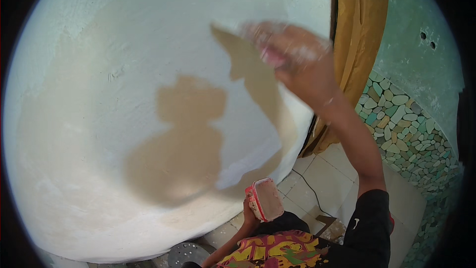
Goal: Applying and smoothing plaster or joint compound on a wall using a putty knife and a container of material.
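Observation:
My left hand (249,216) is low in front of me, closed around a small rectangular tub (254,202) with red sides and a pale rim. A smooth, pinkish-beige surface fills the tub's top. My right hand (297,52) is raised close to the white wall (163,34), and its fingers are smeared by motion. Whitish paste spots the fingers and the back of that hand. Something pink shows at the curled fingers, too blurred to name. Shadows of my head and right arm fall across the wall.
A brown curtain-like cloth (359,34) hangs along the wall's right edge. Beyond it, a green wall (421,30) meets pebble-patterned stone (401,119). A black cable (312,188) crosses the tiled floor (334,168). A round, perforated grey disc (188,255) sits at the bottom.

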Motion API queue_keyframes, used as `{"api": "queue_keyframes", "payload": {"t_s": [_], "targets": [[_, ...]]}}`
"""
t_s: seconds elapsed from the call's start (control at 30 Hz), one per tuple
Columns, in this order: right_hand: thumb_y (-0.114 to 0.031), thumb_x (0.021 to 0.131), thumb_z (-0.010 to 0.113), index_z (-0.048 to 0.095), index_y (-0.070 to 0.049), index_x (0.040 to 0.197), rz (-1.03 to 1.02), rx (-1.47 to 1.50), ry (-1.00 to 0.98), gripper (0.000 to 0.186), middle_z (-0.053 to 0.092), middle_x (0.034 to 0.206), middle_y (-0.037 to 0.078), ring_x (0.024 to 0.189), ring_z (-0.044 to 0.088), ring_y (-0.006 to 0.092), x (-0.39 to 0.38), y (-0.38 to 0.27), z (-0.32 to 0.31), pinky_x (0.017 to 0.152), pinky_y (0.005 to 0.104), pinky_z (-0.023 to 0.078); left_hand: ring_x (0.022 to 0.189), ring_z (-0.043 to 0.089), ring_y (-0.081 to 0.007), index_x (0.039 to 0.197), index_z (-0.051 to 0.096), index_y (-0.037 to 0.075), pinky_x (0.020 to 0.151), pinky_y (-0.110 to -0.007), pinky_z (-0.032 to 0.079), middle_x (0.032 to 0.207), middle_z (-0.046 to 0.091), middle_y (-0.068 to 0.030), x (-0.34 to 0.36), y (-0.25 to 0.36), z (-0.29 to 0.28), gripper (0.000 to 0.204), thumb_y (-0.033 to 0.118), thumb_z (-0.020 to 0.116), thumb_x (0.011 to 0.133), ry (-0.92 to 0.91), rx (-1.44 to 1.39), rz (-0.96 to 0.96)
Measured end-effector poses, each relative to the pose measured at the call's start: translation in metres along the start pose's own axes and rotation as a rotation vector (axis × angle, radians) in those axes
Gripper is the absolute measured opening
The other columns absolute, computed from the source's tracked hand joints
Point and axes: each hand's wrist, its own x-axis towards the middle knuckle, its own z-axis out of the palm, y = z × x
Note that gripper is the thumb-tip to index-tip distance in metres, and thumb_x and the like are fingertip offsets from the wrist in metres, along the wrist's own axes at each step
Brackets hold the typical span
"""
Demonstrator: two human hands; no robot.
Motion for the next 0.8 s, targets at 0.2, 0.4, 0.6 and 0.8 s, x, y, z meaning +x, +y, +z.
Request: {"api": "queue_keyframes", "payload": {"t_s": [0.2, 0.4, 0.6, 0.8], "targets": [[0.001, 0.075, 0.073, 0.078, -0.02, 0.118, 0.061, -0.189, 0.311, 0.047, 0.076, 0.107, 0.003, 0.096, 0.072, 0.0239, 0.013, 0.09, -0.011, 0.083, 0.0345, 0.06, 0.12, 0.063, -0.0306, 0.143, 0.053, 0.009, 0.106, -0.048, 0.05, 0.136, 0.064, -0.0126, -0.008, 0.001, 0.008, 0.062, 0.057, 0.04, 0.106, 0.043, 0.001, 0.065], [0.002, 0.079, 0.075, 0.077, -0.015, 0.122, 0.024, -0.292, 0.312, 0.046, 0.073, 0.124, 0.007, 0.111, 0.068, 0.0312, -0.01, 0.082, 0.011, 0.094, 0.0396, 0.056, 0.128, 0.06, -0.0302, 0.147, 0.048, 0.01, 0.111, -0.047, 0.048, 0.143, 0.06, -0.012, -0.025, 0.01, 0.014, 0.059, 0.053, 0.038, 0.107, 0.072, -0.03, 0.112], [-0.001, 0.077, 0.077, 0.078, -0.017, 0.12, 0.046, -0.364, 0.244, 0.045, 0.073, 0.122, 0.005, 0.108, 0.068, 0.0305, -0.014, 0.074, 0.001, 0.094, 0.0387, 0.055, 0.129, 0.06, -0.0305, 0.147, 0.048, 0.01, 0.111, -0.048, 0.047, 0.143, 0.06, -0.0126, -0.019, 0.012, 0.002, 0.059, 0.053, 0.038, 0.108, 0.041, -0.106, 0.086], [-0.015, 0.073, 0.082, 0.078, -0.021, 0.11, -0.049, -0.439, 0.24, 0.038, 0.072, 0.113, 0.0, 0.1, 0.068, 0.0254, 0.001, 0.075, -0.004, 0.084, 0.0383, 0.054, 0.128, 0.06, -0.03, 0.146, 0.049, 0.01, 0.111, -0.048, 0.047, 0.142, 0.061, -0.012, -0.015, 0.008, -0.001, 0.058, 0.052, 0.038, 0.108, -0.004, -0.063, 0.088]]}}
